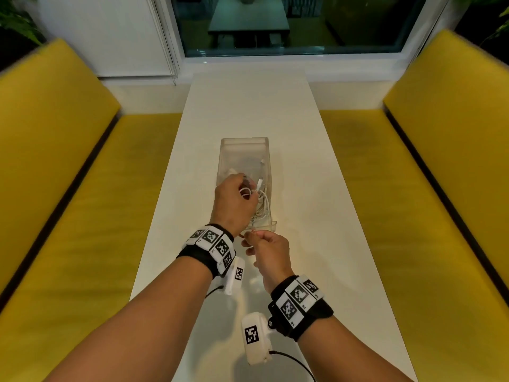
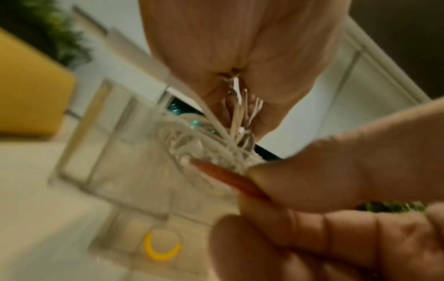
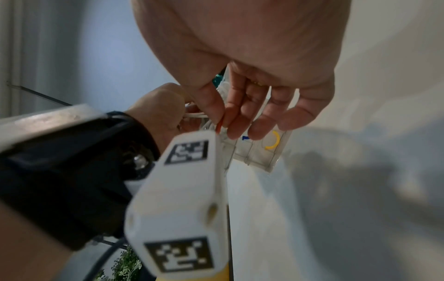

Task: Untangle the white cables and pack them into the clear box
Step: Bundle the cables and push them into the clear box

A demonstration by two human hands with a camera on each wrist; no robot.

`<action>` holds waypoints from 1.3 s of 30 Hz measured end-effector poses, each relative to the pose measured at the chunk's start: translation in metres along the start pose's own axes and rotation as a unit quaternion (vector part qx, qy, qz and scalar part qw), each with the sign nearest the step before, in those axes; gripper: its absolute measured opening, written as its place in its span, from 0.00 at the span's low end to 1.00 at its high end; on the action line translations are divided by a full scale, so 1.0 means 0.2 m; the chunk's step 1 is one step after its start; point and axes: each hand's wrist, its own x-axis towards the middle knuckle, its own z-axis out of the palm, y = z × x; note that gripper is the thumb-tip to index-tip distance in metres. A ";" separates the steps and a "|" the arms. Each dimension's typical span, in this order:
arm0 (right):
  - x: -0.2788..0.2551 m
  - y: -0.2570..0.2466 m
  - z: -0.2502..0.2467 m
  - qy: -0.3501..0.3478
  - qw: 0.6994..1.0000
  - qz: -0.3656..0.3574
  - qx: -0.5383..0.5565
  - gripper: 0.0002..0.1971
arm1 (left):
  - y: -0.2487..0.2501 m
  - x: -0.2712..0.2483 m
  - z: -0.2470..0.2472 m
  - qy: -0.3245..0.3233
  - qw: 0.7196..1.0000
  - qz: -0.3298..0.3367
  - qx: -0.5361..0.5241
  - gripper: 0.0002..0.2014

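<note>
A clear box [image 1: 245,141] stands lengthwise in the middle of the white table [image 1: 248,106]. A bundle of white cables [image 1: 264,206] lies in its near half. My left hand [image 1: 244,188] reaches in from above and grips loops of these cables [image 2: 206,146]. My right hand [image 1: 250,239] hovers at the box's near end and pinches a thin red-orange strip [image 2: 228,178] between thumb and forefinger, right by the bundle. The same strip [image 3: 220,125] shows at my right hand's fingertips [image 3: 234,133]. How the strip joins the cables is hidden.
A yellow ring [image 3: 273,141] and a small blue piece [image 3: 244,137] lie in the box's small end compartments [image 2: 134,233]. Yellow benches [image 1: 82,188] [image 1: 427,188] flank the narrow table. A window [image 1: 289,23] is at the far end.
</note>
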 end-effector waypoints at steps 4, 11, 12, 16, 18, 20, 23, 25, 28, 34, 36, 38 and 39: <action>-0.02 -0.01 0.01 -0.005 1.000 0.009 0.001 0.07 | -0.01 0.01 -0.01 -0.070 0.990 0.034 0.115 0.04; -0.04 -0.01 0.00 -0.009 1.000 0.018 0.002 0.06 | 0.08 -0.04 -0.08 -0.225 0.973 -0.007 0.042 0.20; -0.04 0.00 0.00 -0.007 1.000 0.017 -0.002 0.06 | 0.10 -0.02 -0.10 -0.261 0.964 -0.027 0.035 0.21; -0.05 -0.03 -0.01 -0.012 1.000 0.011 -0.005 0.13 | 0.14 0.07 -0.21 -0.349 0.933 -0.051 0.075 0.18; -0.07 -0.04 -0.01 -0.016 1.000 0.004 -0.004 0.14 | 0.12 0.09 -0.25 -0.369 0.922 -0.025 0.112 0.22; -0.07 -0.05 -0.01 -0.017 1.000 0.001 -0.009 0.14 | 0.11 0.10 -0.26 -0.377 0.918 0.001 0.123 0.22; -0.08 -0.05 -0.02 -0.019 1.000 0.002 -0.009 0.15 | 0.10 0.11 -0.23 -0.371 0.921 0.022 0.113 0.17; -0.08 -0.06 -0.02 -0.023 1.000 0.002 -0.007 0.16 | 0.09 0.12 -0.23 -0.375 0.918 0.036 0.121 0.14; -0.08 -0.06 -0.02 -0.027 1.000 0.001 -0.010 0.16 | 0.08 0.14 -0.21 -0.375 0.905 0.079 0.186 0.12; -0.06 -0.05 -0.03 -0.014 1.000 0.005 -0.005 0.16 | -0.02 0.11 -0.16 -0.308 0.912 0.145 0.230 0.11; -0.06 -0.04 -0.03 -0.010 1.000 0.009 -0.008 0.14 | -0.08 0.07 -0.16 -0.278 0.898 0.206 0.272 0.11; -0.05 -0.03 -0.03 -0.005 1.000 0.015 -0.014 0.10 | -0.11 0.03 -0.14 -0.230 0.890 0.224 0.325 0.14; -0.05 -0.02 -0.02 -0.003 1.000 0.017 -0.015 0.08 | -0.11 0.01 -0.13 -0.205 0.884 0.228 0.354 0.15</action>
